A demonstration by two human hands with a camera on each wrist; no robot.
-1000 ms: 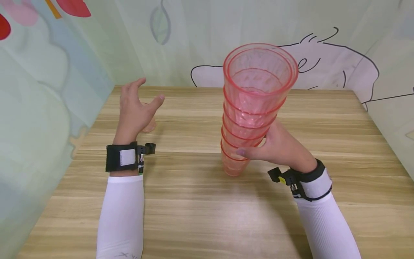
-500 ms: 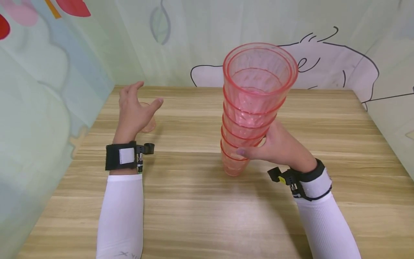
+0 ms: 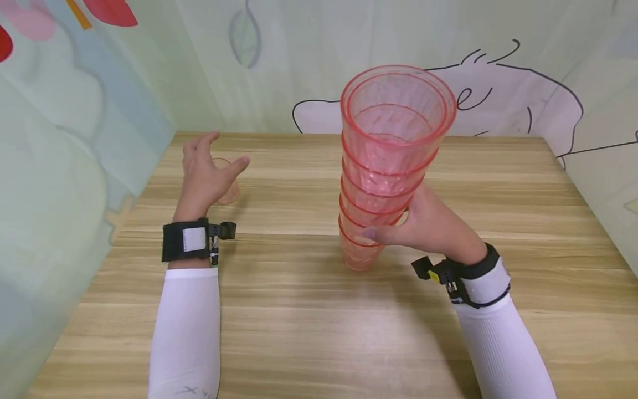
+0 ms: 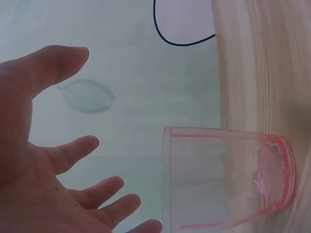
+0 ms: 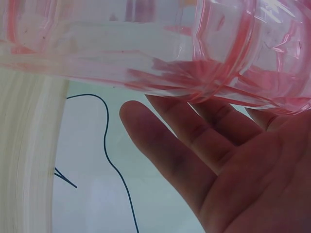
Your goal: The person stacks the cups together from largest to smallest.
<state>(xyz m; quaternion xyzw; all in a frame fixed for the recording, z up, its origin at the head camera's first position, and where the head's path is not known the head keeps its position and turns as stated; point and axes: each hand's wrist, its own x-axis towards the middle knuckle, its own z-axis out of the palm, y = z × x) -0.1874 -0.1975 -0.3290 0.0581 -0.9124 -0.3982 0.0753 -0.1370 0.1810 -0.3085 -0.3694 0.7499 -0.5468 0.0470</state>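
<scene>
A tall stack of clear pink plastic cups [image 3: 386, 166] stands upright on the wooden table, mouths up. My right hand [image 3: 433, 224] holds its lower part, thumb across the near side and fingers behind. In the right wrist view, the fingers [image 5: 180, 145] lie along the stack, some tips hidden by it. A single pink cup [image 4: 226, 179] stands upright at the back left of the table, mostly hidden behind my left hand [image 3: 201, 172] in the head view. That hand is spread above the cup, thumb and fingers wide apart, apart from it and holding nothing.
The wooden table [image 3: 299, 321] meets a printed wall [image 3: 309, 55] at the back, with further walls at left and right. Each wrist carries a black strap with a small camera, like the left wrist strap [image 3: 185, 241].
My left hand has lowered slightly toward the single cup, its fingers still spread. The right hand and the stack hold their place.
</scene>
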